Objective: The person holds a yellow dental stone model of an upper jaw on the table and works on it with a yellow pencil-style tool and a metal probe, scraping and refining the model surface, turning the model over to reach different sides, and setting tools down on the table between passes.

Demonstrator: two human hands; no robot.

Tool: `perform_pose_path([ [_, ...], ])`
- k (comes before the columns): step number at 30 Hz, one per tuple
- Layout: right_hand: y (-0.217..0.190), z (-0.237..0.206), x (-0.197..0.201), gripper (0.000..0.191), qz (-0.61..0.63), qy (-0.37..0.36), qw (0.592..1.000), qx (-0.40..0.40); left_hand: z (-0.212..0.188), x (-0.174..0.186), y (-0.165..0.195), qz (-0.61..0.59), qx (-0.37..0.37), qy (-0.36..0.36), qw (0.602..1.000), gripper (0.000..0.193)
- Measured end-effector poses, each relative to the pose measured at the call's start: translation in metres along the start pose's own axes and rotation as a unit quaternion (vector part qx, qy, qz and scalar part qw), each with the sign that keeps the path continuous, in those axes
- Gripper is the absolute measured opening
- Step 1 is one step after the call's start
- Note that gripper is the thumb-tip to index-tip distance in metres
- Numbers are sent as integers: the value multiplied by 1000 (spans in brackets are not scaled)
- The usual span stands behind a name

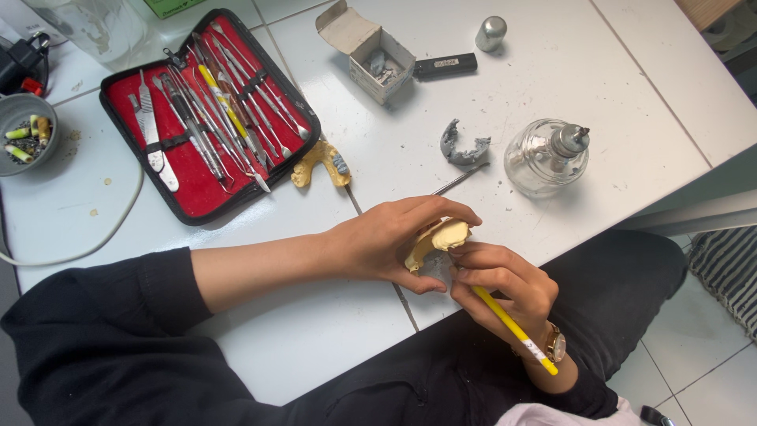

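Left hand (pixel 394 244) clamps around the yellow dental cast (pixel 438 238) while right hand (pixel 501 288) grips a yellow pencil (pixel 514 329) against it.

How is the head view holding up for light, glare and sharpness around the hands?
Head view: even, soft light with faint shadows on the white table; mild glare on the glass burner; the left hand, right hand and yellow cast are sharp; the tool case is clear, with slight wide-angle bending at the edges.
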State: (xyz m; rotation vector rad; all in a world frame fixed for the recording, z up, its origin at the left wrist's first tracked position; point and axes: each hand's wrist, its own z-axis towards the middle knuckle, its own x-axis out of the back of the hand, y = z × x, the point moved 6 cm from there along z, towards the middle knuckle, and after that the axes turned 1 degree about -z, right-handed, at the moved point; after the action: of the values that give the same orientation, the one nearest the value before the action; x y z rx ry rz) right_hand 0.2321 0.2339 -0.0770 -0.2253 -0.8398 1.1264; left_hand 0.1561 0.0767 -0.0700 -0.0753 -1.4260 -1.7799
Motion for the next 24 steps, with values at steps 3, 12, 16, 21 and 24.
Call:
perform_pose_path([
  [3, 0, 2, -1, 29, -10, -10, 1000, 1, 0, 1, 0, 2, -2, -1, 1000, 82],
  [12, -12, -1, -3, 27, -8, -2, 1000, -6, -5, 0, 8, 4, -3, -2, 1000, 81],
  [16, -16, 3, 2, 25, -5, 14, 1000, -18, -6, 1, 8, -20, 18, 3, 1000, 80],
  [21, -13, 8, 3, 25, 5, -6, 1000, -23, -3, 4, 6, -11, 5, 3, 1000, 81],
  [24, -11, 9, -1, 25, -21, -2, 999, -28, -3, 6, 5, 0, -17, 8, 1000, 82],
])
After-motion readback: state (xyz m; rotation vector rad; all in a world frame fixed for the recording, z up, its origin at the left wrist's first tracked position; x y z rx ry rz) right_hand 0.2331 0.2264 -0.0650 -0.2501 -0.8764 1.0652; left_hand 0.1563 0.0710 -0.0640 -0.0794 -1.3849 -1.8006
